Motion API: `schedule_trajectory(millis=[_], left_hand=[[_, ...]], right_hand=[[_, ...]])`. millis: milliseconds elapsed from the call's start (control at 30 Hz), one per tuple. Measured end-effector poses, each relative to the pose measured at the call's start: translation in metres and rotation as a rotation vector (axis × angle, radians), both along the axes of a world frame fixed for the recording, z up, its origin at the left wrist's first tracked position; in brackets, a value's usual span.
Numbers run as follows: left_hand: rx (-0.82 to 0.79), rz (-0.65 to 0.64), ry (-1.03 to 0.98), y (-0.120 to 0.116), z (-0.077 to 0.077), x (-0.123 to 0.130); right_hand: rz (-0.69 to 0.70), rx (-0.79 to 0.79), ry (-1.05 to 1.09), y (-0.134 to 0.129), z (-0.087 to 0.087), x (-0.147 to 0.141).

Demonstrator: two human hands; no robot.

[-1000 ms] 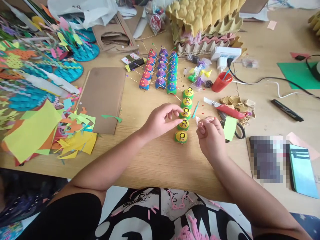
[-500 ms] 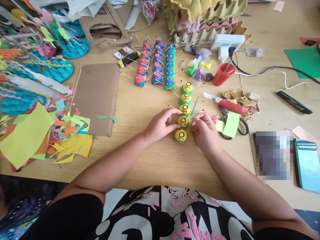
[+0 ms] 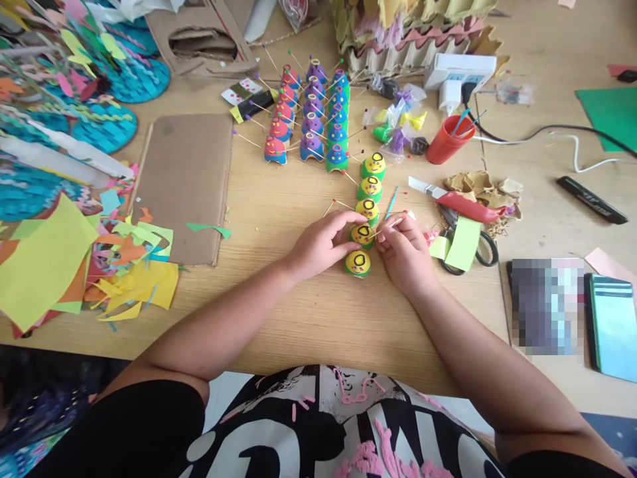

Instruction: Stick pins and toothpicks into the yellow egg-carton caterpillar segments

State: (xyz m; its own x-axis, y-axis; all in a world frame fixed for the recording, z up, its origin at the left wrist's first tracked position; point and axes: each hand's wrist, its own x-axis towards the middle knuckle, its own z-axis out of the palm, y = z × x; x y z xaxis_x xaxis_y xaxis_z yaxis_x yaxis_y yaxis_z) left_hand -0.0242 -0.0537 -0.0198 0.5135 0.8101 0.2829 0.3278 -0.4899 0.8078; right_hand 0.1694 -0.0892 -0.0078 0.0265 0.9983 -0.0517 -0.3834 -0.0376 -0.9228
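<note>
A column of several yellow and green egg-carton figures, with black rings on top and small faces, stands on the table. My left hand (image 3: 326, 242) is closed around one yellow-green egg-carton figure (image 3: 361, 235), second from the near end, thumb and fingers at its sides. Close to its right side, my right hand (image 3: 405, 255) pinches a thin pale toothpick (image 3: 382, 231), its tip touching or almost touching the figure. Nearest to me stands another yellow figure (image 3: 357, 263). Beyond my right fingers lies a thin blue stick (image 3: 392, 201).
Rows of red (image 3: 277, 149), purple (image 3: 311, 145) and blue-green figures (image 3: 337, 157) bristle with sticks. Right of them are an orange cup (image 3: 448, 141), a red-handled cutter (image 3: 468, 204), scissors (image 3: 488, 249) and a phone (image 3: 611, 328). Cardboard (image 3: 184, 179) and paper scraps (image 3: 44, 259) lie left.
The camera view has shifted slightly. Both hands keep nearly the same pose at the same yellow-green figure, the right still pinching the toothpick.
</note>
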Motion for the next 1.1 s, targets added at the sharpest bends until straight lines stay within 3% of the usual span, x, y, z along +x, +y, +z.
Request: schedule_trajectory(millis=[300, 467, 1100], left_hand=[[0.01, 0.005, 0.005, -0.001, 0.0, 0.0], [-0.023, -0.005, 0.026, 0.0, 0.001, -0.001], [-0.046, 0.012, 0.035, 0.0, 0.006, -0.002]], right_hand=[[-0.135, 0.115, -0.342, -0.002, 0.001, 0.021], [-0.094, 0.086, -0.453, -0.007, 0.001, 0.024], [-0.079, 0.057, -0.514, -0.008, -0.005, 0.026]])
